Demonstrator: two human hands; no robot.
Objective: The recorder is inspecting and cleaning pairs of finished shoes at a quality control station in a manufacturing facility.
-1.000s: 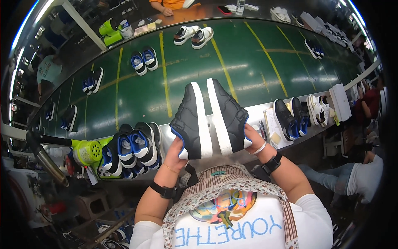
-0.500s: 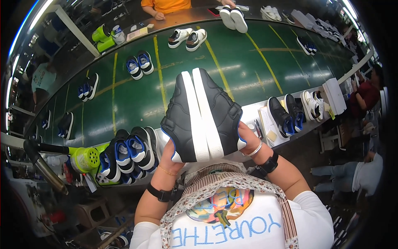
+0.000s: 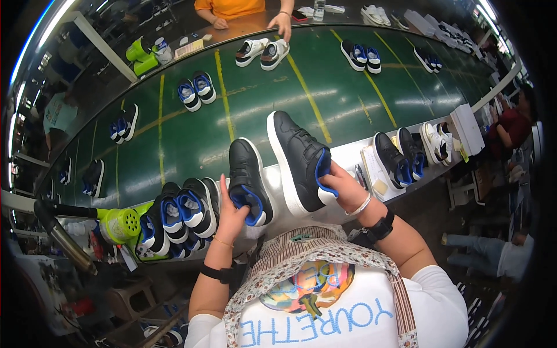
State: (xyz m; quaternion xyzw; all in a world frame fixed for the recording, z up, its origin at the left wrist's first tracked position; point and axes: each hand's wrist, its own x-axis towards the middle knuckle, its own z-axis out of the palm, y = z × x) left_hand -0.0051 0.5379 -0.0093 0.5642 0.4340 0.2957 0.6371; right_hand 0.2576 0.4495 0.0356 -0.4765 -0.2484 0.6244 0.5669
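My left hand (image 3: pixel 231 213) grips the heel of a black sneaker with blue lining (image 3: pixel 246 177), toe pointing away. My right hand (image 3: pixel 341 187) has its fingers inside the collar of the matching black sneaker (image 3: pixel 297 158), which tilts toward the right. Both shoes are upright with their openings facing me, held just above the white ledge (image 3: pixel 347 158) at the near edge of the green conveyor belt (image 3: pixel 261 110). The two shoes are apart from each other.
Several black and blue sneakers (image 3: pixel 177 217) are stacked left of my hands beside a lime green tool (image 3: pixel 119 223). More pairs (image 3: pixel 403 155) sit on the ledge to the right. Pairs lie spaced along the belt. A person in orange (image 3: pixel 232 7) stands across it.
The two sneakers were held together soles up toward me; now they are turned upright and separated, one in each hand, lowered toward the ledge.
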